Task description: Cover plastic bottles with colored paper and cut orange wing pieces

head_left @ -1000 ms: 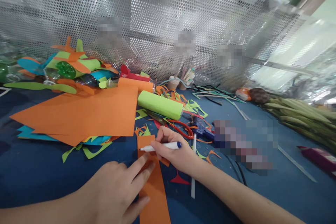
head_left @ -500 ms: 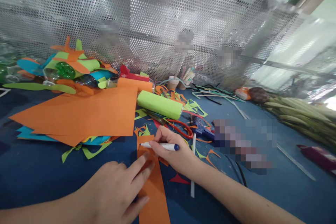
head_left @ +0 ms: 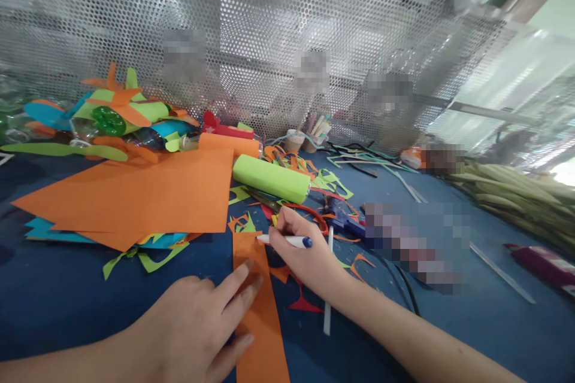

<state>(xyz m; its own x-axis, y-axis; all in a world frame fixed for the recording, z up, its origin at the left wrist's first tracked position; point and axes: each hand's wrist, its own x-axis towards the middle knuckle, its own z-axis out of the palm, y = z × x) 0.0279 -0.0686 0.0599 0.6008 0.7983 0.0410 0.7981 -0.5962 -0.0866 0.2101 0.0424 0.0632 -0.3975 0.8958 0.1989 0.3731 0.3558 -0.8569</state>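
An orange paper strip lies lengthwise on the blue table in front of me. My left hand rests with its fingers apart, the fingertips on the strip. In my right hand is a white marker with a blue end, held in a pinch. Its tip is at the strip's far end, near the right edge. Just beyond lie orange and green paper scraps and red-handled scissors, partly behind my right hand.
Left is a stack of orange sheets over blue ones. Behind it stand paper-wrapped bottles with propellers. A green-wrapped bottle lies mid-table. A blue glue gun is to the right, with cups of sticks near the perforated metal screen.
My right hand has slid the marker tip rightward across the strip's far end, from the left side to near the right edge. My left hand has stayed in place.
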